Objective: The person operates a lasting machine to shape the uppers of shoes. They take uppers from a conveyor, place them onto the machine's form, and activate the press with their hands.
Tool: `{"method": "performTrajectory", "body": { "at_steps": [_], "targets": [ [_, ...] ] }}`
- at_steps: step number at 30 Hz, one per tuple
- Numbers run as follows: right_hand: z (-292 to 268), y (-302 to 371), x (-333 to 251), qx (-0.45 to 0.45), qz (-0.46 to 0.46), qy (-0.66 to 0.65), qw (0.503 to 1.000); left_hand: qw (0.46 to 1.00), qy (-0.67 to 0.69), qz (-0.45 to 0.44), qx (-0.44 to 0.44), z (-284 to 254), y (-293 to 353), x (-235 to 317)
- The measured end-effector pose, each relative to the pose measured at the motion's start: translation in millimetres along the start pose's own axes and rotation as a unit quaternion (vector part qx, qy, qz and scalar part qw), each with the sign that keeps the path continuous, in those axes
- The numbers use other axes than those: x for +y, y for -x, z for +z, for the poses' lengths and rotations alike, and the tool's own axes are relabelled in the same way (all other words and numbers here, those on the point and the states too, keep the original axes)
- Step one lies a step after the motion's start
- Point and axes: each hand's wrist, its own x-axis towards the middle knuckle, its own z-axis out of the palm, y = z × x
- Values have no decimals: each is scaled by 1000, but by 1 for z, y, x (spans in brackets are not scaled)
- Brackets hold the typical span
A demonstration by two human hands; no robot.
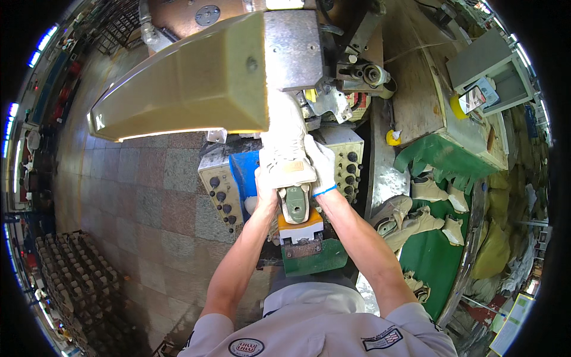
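A pale beige shoe upper (288,156) sits on a green shoe last (295,205) at the centre, its toe end pointing away into the bright light of the machine. My left hand (266,189) is closed against the left side of the upper. On the other side my right hand (322,165), in a white glove with a blue cuff, wraps round the upper. Glare washes out the far end of the upper, and some fingers are hidden by it. Below the last is an orange and grey support block (300,231).
A large olive machine cover (184,83) hangs over the left. Panels with black knobs, one on the left (221,196) and one on the right (350,169), flank my hands. More beige uppers (429,190) lie on a green surface (431,262) at right. A rack (77,273) stands lower left.
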Motion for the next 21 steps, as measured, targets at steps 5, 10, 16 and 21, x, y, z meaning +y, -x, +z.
{"method": "performTrajectory", "body": {
  "at_steps": [5,10,16,21],
  "targets": [
    [4,4,-3,-16,12,8,1000,999,-2,-17,30,-1,1,9],
    [-75,26,-23,-88,8,-88,992,924,-326,88,178,-54,64,5],
    [-168,142,-69,24,-67,-22,997,874,-364,-150,285,-107,175,-122],
    [-164,168,-78,100,-38,58,993,826,-383,-237,339,-98,138,-170]
  ]
}}
